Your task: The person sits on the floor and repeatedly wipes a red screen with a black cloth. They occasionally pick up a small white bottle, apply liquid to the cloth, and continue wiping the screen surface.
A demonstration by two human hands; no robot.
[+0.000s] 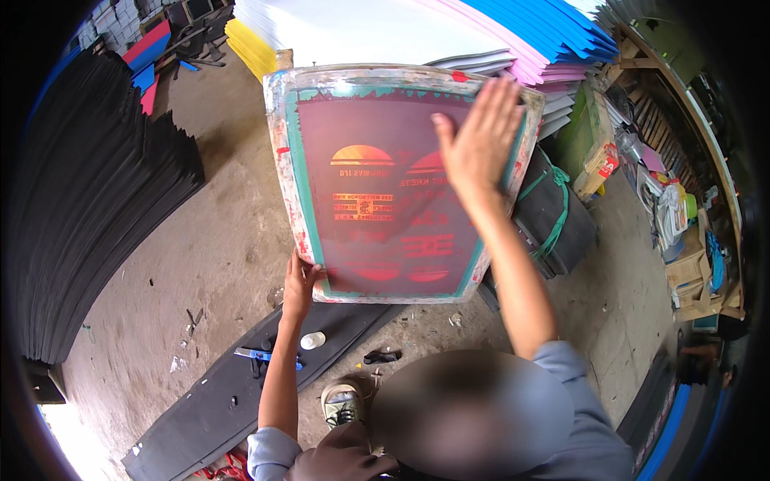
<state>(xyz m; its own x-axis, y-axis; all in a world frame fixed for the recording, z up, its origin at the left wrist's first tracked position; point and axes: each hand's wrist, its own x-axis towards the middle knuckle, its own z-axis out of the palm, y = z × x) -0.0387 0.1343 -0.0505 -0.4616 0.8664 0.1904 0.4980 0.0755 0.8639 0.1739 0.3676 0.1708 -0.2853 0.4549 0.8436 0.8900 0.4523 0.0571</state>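
A screen-printing frame [385, 180] is held upright above the concrete floor [216, 240], tilted slightly, its pale paint-stained border edged in teal and its dark red mesh carrying orange and red stencil shapes. The lower left corner of the frame is clasped by the left hand [301, 282], the grip closed around the border with the fingers wrapped over the edge. The right hand [479, 144] is laid flat and open against the mesh near the upper right of the frame, fingers spread and straight, nothing being grasped by it; whether the palm presses firmly cannot be told.

Behind the frame, stacks of foam sheets in white, pink and blue [513, 36] are piled, with a yellow stack [250, 48] just to their left. A tall curved pile of black sheets [96, 200] is seen along the left side. A black bundle tied with green cord [553, 216] rests just beside the frame's right edge. On the floor below, a long black sheet [241, 385] lies, and on it a blue-handled tool [261, 355] and a small white cap-like object [313, 340] are placed near each other. A shoe [341, 403] is visible below the frame. Cluttered shelving [682, 200] is set along the right.
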